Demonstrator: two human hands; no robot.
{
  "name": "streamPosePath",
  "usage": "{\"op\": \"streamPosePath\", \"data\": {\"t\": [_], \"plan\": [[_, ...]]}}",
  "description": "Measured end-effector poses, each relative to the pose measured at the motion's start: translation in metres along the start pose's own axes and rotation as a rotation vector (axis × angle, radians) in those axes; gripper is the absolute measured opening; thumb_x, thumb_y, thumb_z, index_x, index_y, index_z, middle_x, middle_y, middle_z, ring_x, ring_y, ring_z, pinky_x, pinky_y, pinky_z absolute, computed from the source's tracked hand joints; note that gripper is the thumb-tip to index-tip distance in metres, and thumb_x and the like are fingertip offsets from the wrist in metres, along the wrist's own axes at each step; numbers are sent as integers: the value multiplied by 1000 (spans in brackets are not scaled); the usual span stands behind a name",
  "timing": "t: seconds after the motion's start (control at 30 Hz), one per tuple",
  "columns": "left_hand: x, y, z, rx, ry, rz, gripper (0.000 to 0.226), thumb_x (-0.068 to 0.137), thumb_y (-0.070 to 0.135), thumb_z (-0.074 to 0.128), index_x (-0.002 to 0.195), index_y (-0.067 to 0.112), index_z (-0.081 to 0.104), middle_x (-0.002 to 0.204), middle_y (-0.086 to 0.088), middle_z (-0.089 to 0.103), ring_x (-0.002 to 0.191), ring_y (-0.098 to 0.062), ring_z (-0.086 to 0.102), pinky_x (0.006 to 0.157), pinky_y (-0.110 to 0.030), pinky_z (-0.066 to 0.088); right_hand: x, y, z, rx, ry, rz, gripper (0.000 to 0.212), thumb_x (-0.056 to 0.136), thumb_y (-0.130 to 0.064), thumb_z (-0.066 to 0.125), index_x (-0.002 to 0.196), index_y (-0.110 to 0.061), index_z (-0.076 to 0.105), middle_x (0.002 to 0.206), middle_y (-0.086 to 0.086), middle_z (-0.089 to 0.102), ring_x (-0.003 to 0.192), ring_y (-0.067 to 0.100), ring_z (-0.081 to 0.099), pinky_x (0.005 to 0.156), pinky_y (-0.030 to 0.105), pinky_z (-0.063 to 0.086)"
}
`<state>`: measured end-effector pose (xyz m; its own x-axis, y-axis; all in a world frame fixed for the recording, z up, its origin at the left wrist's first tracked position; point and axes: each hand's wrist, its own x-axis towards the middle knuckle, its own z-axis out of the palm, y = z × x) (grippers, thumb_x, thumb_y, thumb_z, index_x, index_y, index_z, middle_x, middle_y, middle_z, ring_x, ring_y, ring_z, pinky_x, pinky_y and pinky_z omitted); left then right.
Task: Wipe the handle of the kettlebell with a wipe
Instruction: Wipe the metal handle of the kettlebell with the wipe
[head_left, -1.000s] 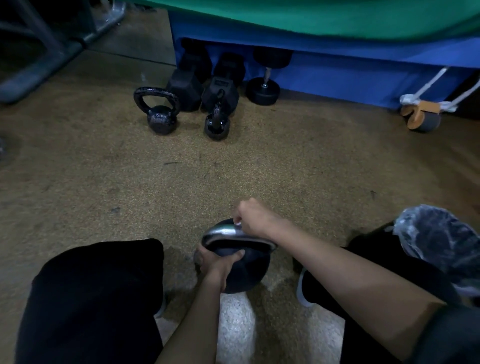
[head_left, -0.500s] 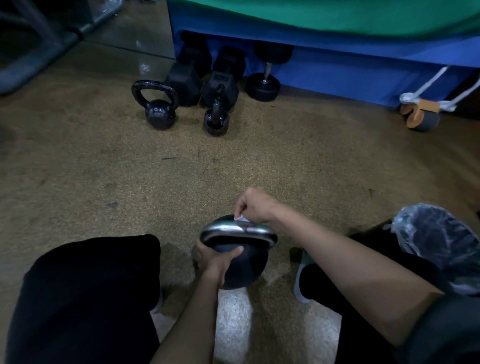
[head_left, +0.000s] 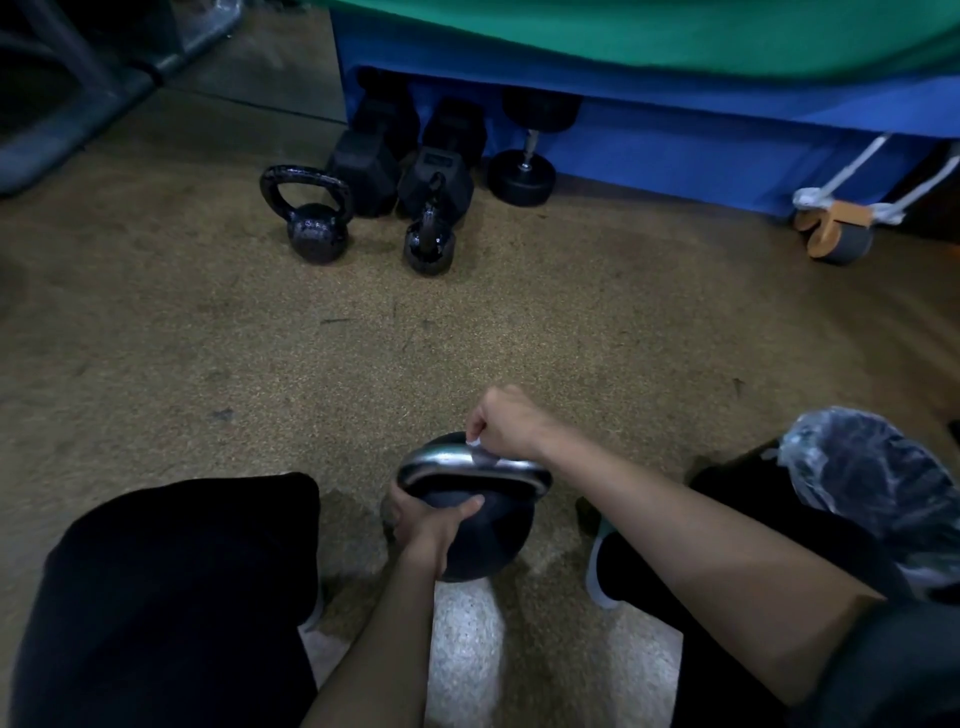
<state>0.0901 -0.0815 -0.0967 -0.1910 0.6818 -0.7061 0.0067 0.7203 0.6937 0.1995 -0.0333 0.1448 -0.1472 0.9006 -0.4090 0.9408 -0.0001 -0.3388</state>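
Note:
A dark kettlebell (head_left: 491, 540) with a shiny metal handle (head_left: 441, 460) stands on the floor between my knees. My left hand (head_left: 428, 519) grips the ball just under the handle's left side, thumb across the front. My right hand (head_left: 506, 423) sits fisted over the top of the handle, right of its middle, and pinches a small white wipe (head_left: 480, 449) against the metal. Only a sliver of the wipe shows below my fingers.
Two small black kettlebells (head_left: 311, 221) (head_left: 430, 241) and several dumbbells (head_left: 522, 174) stand ahead by a blue padded base (head_left: 675, 140). An ab wheel (head_left: 836, 234) lies at far right. A crinkled plastic bag (head_left: 872, 478) rests by my right knee. Speckled floor (head_left: 260, 364) lies between.
My right hand with the wipe has slid a little along the handle's top. My left hand keeps its hold on the ball.

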Motion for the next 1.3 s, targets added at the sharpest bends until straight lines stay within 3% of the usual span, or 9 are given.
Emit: {"op": "streamPosePath", "data": {"t": [0.13, 0.33, 0.5, 0.67, 0.77, 0.9, 1.03, 1.17, 1.3], "plan": [[23, -16, 5, 23, -1, -29, 161, 0, 64, 100, 143, 59, 26, 159, 4, 48, 137, -40, 56, 101, -73, 52, 0, -2, -6, -8, 9, -19, 13, 82, -7, 65, 88, -11, 76, 96, 6, 73, 98, 16, 64, 93, 25, 49], [12, -8, 4, 13, 16, -10, 152, 13, 57, 99, 144, 62, 22, 166, 4, 38, 146, -40, 47, 105, -74, 49, -6, -3, -1, -63, 30, -14, 17, 86, -4, 59, 90, -11, 74, 99, 8, 70, 98, 20, 63, 87, 28, 49], [12, -9, 4, 0, 29, 4, 150, 14, 57, 99, 144, 60, 26, 164, 3, 42, 146, -38, 49, 105, -74, 50, -4, -1, -5, -23, 19, -43, 16, 82, -1, 62, 85, -11, 75, 95, 7, 72, 92, 20, 66, 87, 30, 54], [7, -5, 3, 4, 18, -7, 152, 13, 57, 98, 145, 60, 24, 165, 2, 42, 147, -39, 47, 106, -74, 48, -5, 1, -1, -27, 22, -21, 24, 85, -4, 61, 107, -11, 68, 113, 11, 64, 106, 26, 60, 93, 35, 50], [4, -2, 3, 10, 16, -10, 154, 12, 57, 96, 149, 57, 24, 165, -1, 41, 147, -40, 47, 106, -74, 49, -2, 3, 1, -27, 4, -17, 13, 87, -12, 62, 97, -10, 70, 107, 11, 66, 101, 25, 61, 85, 28, 49], [0, 1, 2, 8, 12, 3, 152, 19, 52, 99, 152, 51, 26, 165, -4, 43, 149, -41, 45, 108, -73, 48, -2, 4, 7, -44, -18, 29, 17, 88, -9, 57, 99, -10, 71, 114, 14, 64, 106, 28, 59, 95, 38, 49], [0, 0, 1, 15, 20, 3, 156, 13, 56, 95, 152, 52, 26, 165, -1, 42, 149, -39, 45, 108, -72, 48, -2, 4, 2, -13, -11, -1, 20, 85, -4, 60, 98, -12, 73, 108, 9, 69, 104, 23, 62, 93, 30, 50], [8, -5, 4, 47, 15, -22, 154, 11, 61, 97, 147, 57, 25, 164, 4, 43, 146, -39, 47, 105, -74, 49, -5, 3, 2, -46, 23, -13, 20, 86, -4, 59, 97, -14, 73, 106, 9, 69, 98, 25, 65, 89, 37, 54], [1, 1, 2, 33, 7, -6, 152, 17, 55, 99, 150, 53, 26, 166, 3, 40, 150, -40, 42, 107, -76, 46, -11, -1, 2, -39, 14, -87, 17, 85, -9, 61, 96, -15, 74, 105, 6, 71, 100, 21, 64, 93, 33, 51]]}}
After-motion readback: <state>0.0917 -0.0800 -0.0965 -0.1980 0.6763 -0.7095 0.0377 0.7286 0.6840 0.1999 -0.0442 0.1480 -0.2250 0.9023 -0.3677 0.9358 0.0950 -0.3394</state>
